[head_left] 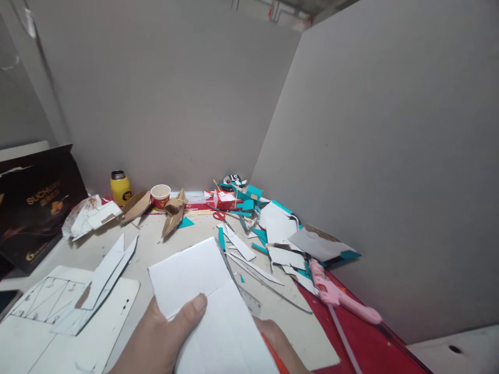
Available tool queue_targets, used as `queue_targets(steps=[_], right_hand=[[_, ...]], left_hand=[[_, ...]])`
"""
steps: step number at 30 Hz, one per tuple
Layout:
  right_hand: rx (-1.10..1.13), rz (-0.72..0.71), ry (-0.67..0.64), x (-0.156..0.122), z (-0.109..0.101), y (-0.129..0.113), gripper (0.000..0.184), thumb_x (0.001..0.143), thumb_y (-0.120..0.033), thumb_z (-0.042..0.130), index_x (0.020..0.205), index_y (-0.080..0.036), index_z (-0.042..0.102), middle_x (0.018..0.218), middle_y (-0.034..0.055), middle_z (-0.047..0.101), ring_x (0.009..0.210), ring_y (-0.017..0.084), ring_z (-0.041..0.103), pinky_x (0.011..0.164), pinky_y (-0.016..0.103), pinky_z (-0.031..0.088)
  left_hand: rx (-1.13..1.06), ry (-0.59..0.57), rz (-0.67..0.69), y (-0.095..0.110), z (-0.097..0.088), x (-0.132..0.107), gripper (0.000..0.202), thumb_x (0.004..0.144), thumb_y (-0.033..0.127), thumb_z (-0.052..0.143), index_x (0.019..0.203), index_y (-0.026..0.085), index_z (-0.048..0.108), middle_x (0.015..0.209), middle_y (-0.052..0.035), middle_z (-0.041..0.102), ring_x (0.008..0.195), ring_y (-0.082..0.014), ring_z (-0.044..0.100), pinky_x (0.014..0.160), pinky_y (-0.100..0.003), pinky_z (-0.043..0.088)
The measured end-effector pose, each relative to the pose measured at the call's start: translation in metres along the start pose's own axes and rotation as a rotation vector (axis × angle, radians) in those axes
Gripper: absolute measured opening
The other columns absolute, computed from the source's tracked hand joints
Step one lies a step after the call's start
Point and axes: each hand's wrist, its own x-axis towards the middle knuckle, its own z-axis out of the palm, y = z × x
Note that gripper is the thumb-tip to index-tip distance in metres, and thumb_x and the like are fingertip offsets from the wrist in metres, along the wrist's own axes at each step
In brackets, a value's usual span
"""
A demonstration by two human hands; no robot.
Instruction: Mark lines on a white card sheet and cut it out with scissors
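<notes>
A folded piece of white cardboard (212, 317) is raised in front of me, with a crease across its upper part. My left hand (163, 332) is closed on its left side, thumb pressed flat on the white face. At the right edge of the cardboard is my right hand (278, 340), its fingers mostly hidden behind the sheet. An orange-red strip (275, 354) shows between that hand and the cardboard; what it belongs to is hidden. Beyond the cardboard lies a clear ruler (250, 301), partly covered.
Cut cardboard scraps (286, 254) cover the right side near a pink glue gun (331, 291). Red-handled scissors (219, 215), a paper cup (160, 196) and a yellow bottle (120, 187) stand or lie at the back. At left are a drawn-on white board (113, 311) and a black box (39, 208).
</notes>
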Motion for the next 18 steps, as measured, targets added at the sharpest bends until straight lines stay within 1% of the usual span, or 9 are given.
queue_targets(steps=[3,6,9,12,14,18], right_hand=[[0.023,-0.025,-0.036,0.001,0.0,0.002,0.058,0.071,-0.065,0.066,0.088,-0.01,0.074,0.068,0.0068,0.066,0.075,0.026,0.064,0.063,0.029,0.052],[0.029,-0.035,-0.038,0.002,-0.002,0.001,0.058,0.072,-0.064,0.066,0.091,-0.01,0.074,0.073,0.0079,0.067,0.078,0.027,0.064,0.064,0.029,0.053],[0.028,-0.043,-0.028,0.003,-0.003,0.0,0.057,0.072,-0.065,0.065,0.093,-0.013,0.074,0.077,0.0085,0.069,0.082,0.029,0.065,0.068,0.031,0.054],[0.045,-0.039,-0.032,0.006,-0.003,0.007,0.055,0.068,-0.067,0.067,0.093,-0.018,0.074,0.077,0.0076,0.069,0.084,0.031,0.065,0.07,0.033,0.054],[0.069,-0.024,-0.045,0.01,-0.002,0.016,0.055,0.067,-0.067,0.068,0.092,-0.019,0.074,0.076,0.0074,0.069,0.083,0.031,0.065,0.067,0.034,0.054],[0.117,0.028,-0.065,0.014,0.005,0.032,0.06,0.067,-0.071,0.065,0.087,-0.015,0.073,0.066,0.006,0.065,0.071,0.027,0.063,0.057,0.032,0.051]], left_hand=[[0.014,-0.037,-0.003,0.003,-0.001,0.0,0.064,0.069,0.054,0.076,0.12,0.017,0.064,0.105,-0.0155,0.075,0.102,-0.0389,0.067,0.09,-0.053,0.05],[0.04,-0.053,-0.004,0.004,-0.002,0.0,0.065,0.07,0.053,0.076,0.123,0.018,0.062,0.106,-0.015,0.075,0.104,-0.039,0.066,0.091,-0.053,0.05],[0.05,-0.045,-0.003,0.002,-0.004,0.0,0.066,0.071,0.053,0.076,0.125,0.018,0.061,0.109,-0.0148,0.074,0.105,-0.0386,0.066,0.093,-0.053,0.048],[0.05,-0.022,-0.016,-0.002,-0.007,0.001,0.065,0.072,0.052,0.075,0.126,0.017,0.061,0.109,-0.0154,0.074,0.106,-0.0386,0.066,0.095,-0.054,0.047],[0.056,0.007,-0.02,-0.004,-0.007,0.0,0.066,0.072,0.05,0.076,0.127,0.017,0.06,0.11,-0.0158,0.074,0.107,-0.0387,0.066,0.095,-0.054,0.047],[0.001,0.028,-0.044,-0.005,-0.005,-0.002,0.071,0.072,0.045,0.077,0.133,0.018,0.054,0.113,-0.0145,0.074,0.107,-0.0375,0.066,0.094,-0.052,0.049]])
